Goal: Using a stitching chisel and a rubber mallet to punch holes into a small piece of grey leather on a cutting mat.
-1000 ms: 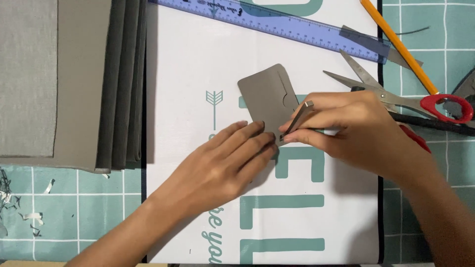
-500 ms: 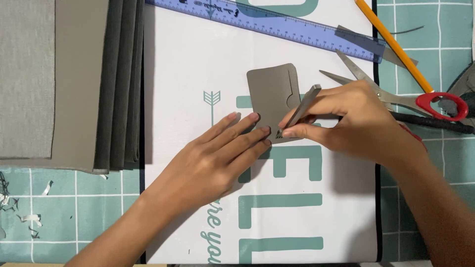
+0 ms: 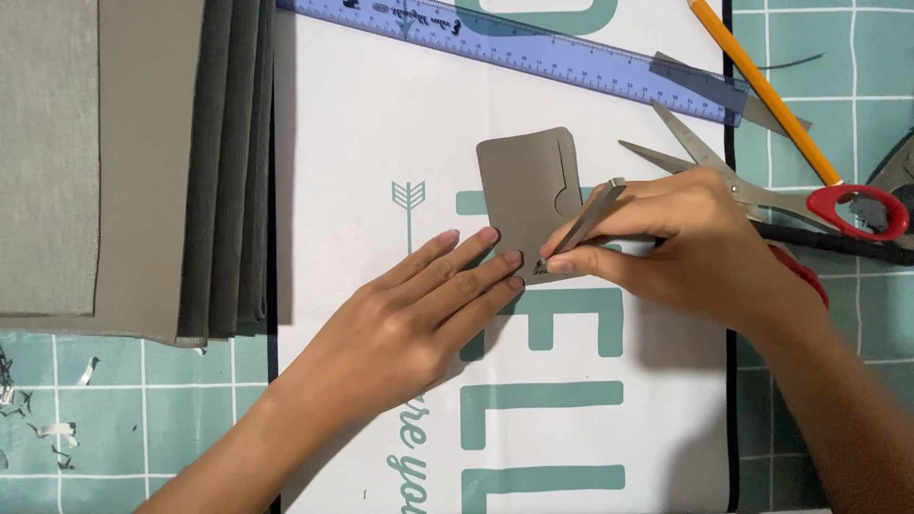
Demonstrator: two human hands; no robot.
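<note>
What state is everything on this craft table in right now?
Grey card piece: flat, pinned at its lower edge.
Left hand: fingertips pressing the card.
Right hand: gripping a metal tool, tip at the card's corner.
Scissors: open, lying idle.
Ruler: flat.
Pencil: lying idle.
Grey sheets: stacked.

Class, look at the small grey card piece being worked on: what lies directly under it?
The grey card piece lies on a white printed sheet. The left hand presses its lower edge; the right hand holds a metal tool there. That lower corner is covered.
</note>
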